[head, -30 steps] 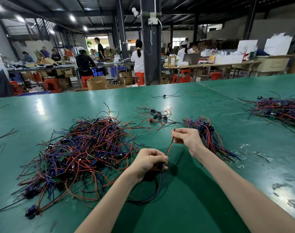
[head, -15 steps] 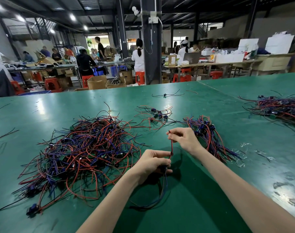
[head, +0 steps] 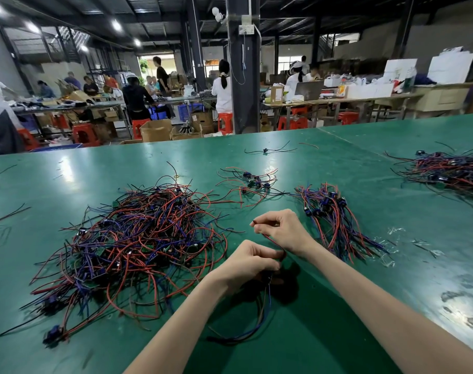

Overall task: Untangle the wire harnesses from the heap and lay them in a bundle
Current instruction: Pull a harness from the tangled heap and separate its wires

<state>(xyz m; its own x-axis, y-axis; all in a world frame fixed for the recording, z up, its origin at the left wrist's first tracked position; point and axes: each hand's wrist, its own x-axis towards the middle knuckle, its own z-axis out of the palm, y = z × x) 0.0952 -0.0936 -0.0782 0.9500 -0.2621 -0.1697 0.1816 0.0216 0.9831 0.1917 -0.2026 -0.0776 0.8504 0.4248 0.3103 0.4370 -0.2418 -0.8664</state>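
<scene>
A big tangled heap of red, blue and black wire harnesses [head: 138, 238] lies on the green table [head: 338, 333], left of my hands. A laid-out bundle [head: 335, 220] sits to the right of my right hand. My left hand [head: 250, 263] grips one harness [head: 265, 311] at its dark connector; its wires loop down toward me. My right hand [head: 282, 229] pinches the red wire of that same harness near its tip, just above my left hand.
A small loose group of harnesses [head: 250, 182] lies beyond my hands, a single one [head: 267, 150] farther back, and another pile [head: 451, 171] at the far right. Bits of clear plastic [head: 391, 238] lie right of the bundle. People work at benches behind the table.
My right hand has slid left along the red wire and closer to my left hand. The wire between my hands now lies flatter and shorter.
</scene>
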